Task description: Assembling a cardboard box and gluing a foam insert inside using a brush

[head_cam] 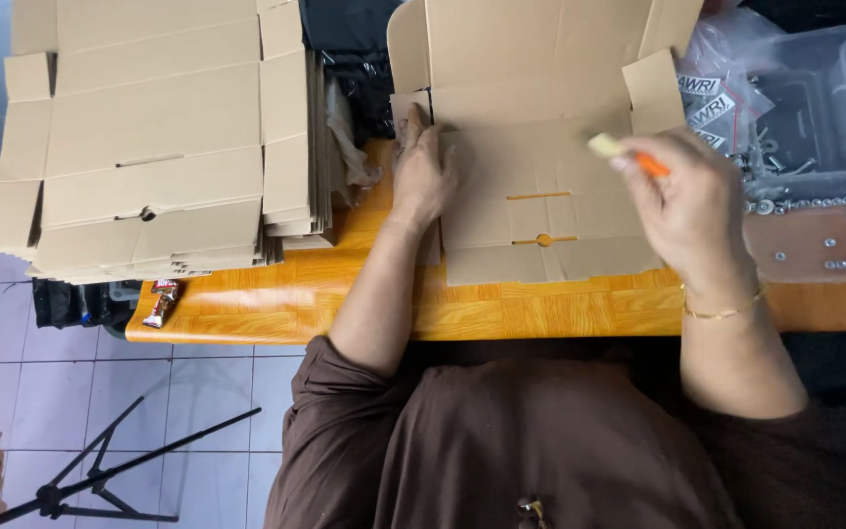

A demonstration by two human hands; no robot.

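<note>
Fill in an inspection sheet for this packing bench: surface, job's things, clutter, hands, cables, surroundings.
Surface: orange wooden table, mostly covered.
Job's things: flat cardboard box blank lying open in the middle; stack of flat blanks at its left.
Clutter: small red wrapper at the table's front edge; clear plastic tub and loose metal nuts on the right; dark bags at the back.
Hands: left hand pressed flat on the blank's left edge; right hand over its right side, gripping a small orange-handled tool; gold bracelet on that wrist.
Cables: nothing seen.
Surroundings: pale tiled floor; black folding stand below.
</note>
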